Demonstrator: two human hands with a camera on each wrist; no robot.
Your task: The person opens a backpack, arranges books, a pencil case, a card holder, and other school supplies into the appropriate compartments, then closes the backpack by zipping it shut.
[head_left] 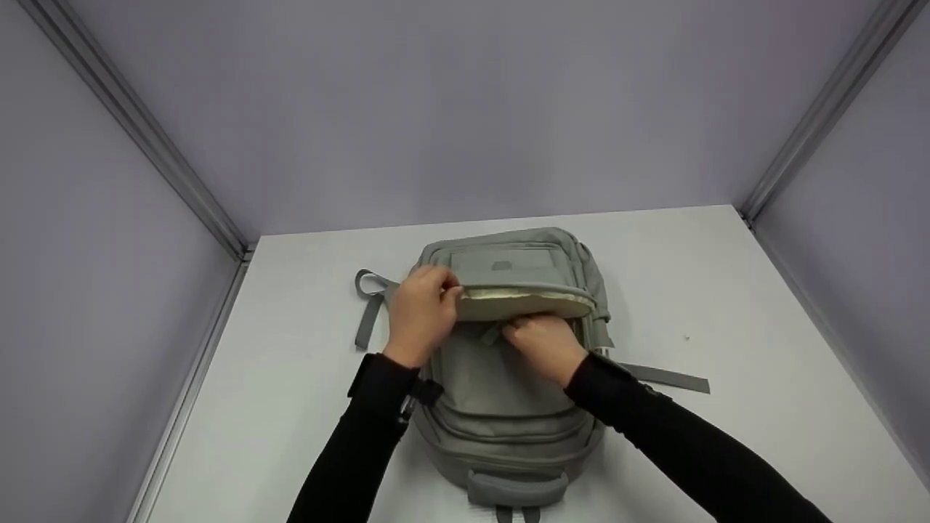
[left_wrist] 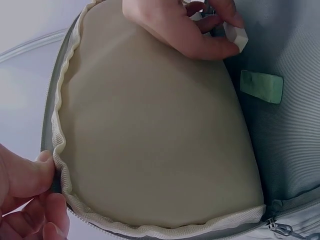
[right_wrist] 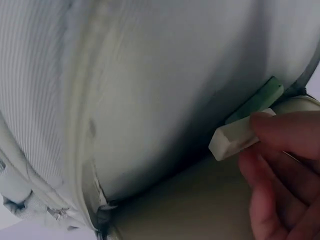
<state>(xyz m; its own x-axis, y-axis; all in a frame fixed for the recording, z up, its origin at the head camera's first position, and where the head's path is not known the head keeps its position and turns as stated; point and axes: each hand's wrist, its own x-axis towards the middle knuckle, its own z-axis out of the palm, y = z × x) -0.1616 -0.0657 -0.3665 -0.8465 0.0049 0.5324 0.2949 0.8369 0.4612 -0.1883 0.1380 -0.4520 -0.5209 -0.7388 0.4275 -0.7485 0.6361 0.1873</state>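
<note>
A grey-green backpack (head_left: 508, 370) lies on the white table, its front pocket unzipped. My left hand (head_left: 425, 312) pinches the zipped edge of the pocket's flap (left_wrist: 150, 130) between thumb and fingers, holding it raised so the beige lining shows. Inside the opening, my right hand (head_left: 545, 345) pinches a small white eraser (right_wrist: 232, 137) between thumb and fingers. A green eraser (left_wrist: 262, 86) rests against the grey fabric right beside it. In the head view the flap and fingers hide both erasers.
Loose straps (head_left: 665, 378) spread from both sides of the backpack over the table (head_left: 726, 290). The carry handle (head_left: 517, 488) points toward me. Purple-grey panels (head_left: 465, 109) enclose the back and both sides.
</note>
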